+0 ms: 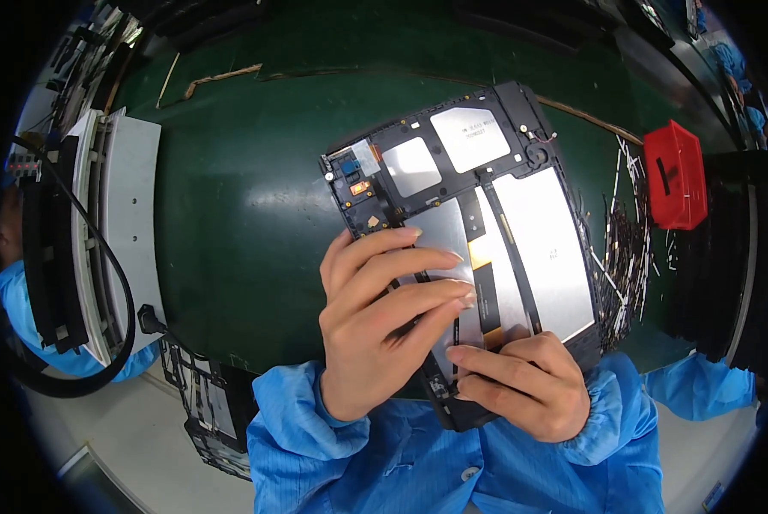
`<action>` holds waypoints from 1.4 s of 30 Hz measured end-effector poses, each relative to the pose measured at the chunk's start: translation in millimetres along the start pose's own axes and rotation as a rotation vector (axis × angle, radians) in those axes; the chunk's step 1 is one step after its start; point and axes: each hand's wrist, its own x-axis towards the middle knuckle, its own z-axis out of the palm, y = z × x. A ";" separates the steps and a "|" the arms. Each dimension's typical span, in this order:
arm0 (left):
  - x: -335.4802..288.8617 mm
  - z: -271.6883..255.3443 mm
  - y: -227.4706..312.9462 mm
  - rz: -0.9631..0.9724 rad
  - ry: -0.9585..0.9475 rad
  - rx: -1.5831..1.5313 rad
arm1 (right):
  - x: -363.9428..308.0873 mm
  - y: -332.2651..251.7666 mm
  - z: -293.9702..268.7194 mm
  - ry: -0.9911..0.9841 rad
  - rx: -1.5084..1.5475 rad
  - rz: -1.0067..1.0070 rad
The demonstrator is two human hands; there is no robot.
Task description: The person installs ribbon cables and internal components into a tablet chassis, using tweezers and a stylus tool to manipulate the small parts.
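Note:
A black tablet housing (487,184) lies tilted in front of me, its inside facing up. Silver metal plates (551,257), a flat ribbon cable and small gold contacts show in it. My left hand (375,317) reaches over its lower left part, thumb and index fingertip pinched together above a silver plate. Below that pinch runs a thin black strip (456,332). At the strip's lower end, my right hand (529,381) has its fingers curled in, with the fingertips at the strip and the palm over the housing's near edge. The right thumb is mostly hidden.
A pile of thin black and white strips (625,248) lies on the green table (238,248) to the right, beside a red bin (675,176). A white-grey device with a black cable (134,206) stands at the left. More black housings (208,403) are stacked at lower left.

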 end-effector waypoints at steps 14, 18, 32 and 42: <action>2.7 -1.8 3.5 0.010 0.003 0.020 | 1.3 -2.4 0.2 0.023 -0.004 0.028; 2.3 -2.2 4.0 0.019 -0.008 0.034 | -0.3 -2.3 0.9 0.010 -0.015 0.015; -33.8 -8.6 -11.1 0.140 -0.117 0.181 | 7.3 -11.4 -13.9 -0.022 -0.158 -0.035; 1.5 -10.9 3.7 -0.039 -0.148 0.275 | 16.2 -20.4 -28.7 -0.252 -0.213 0.112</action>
